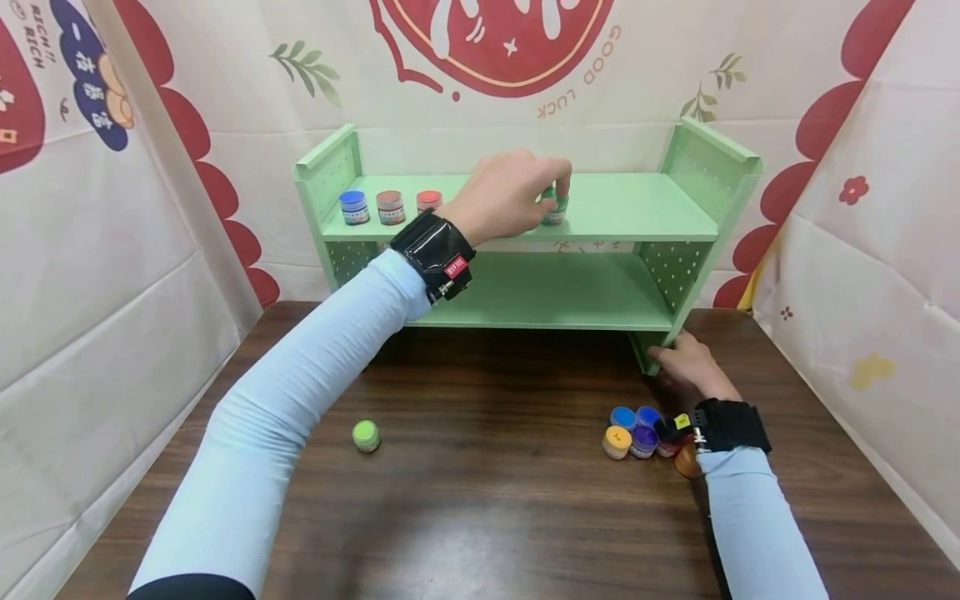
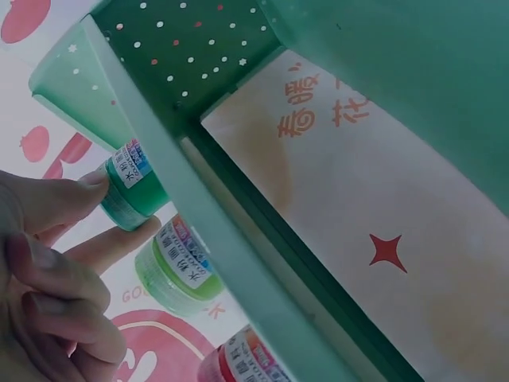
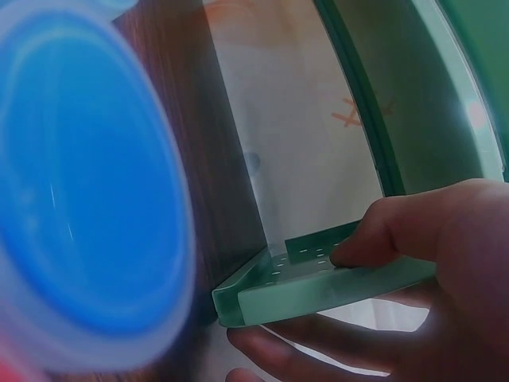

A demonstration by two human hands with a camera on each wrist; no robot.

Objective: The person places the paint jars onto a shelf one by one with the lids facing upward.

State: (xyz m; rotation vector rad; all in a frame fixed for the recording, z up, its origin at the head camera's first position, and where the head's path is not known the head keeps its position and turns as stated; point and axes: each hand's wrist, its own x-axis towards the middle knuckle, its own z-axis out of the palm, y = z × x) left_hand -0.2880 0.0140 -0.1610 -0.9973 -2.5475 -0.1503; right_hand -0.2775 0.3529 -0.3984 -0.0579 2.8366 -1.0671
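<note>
My left hand (image 1: 510, 196) pinches a dark green paint jar (image 1: 556, 208) between thumb and forefinger at the front of the upper board of a mint-green shelf rack (image 1: 637, 200). In the left wrist view, a light green paint jar (image 2: 179, 267) and a red one (image 2: 242, 362) stand beside it; the hand covers the light green one in the head view. Low on the right, my right hand (image 1: 693, 367) grips the rack's right side panel (image 3: 334, 290), thumb on the inner face and fingers beneath the edge.
Blue (image 1: 354, 207), brown (image 1: 390, 207) and red jars (image 1: 429, 201) line the upper board's left. A lime-lidded jar (image 1: 366, 436) stands on the dark wooden table (image 1: 480, 500). By my right wrist, several jars cluster, a yellow one (image 1: 617, 442) among them. Printed cloth (image 1: 225, 75) hangs around.
</note>
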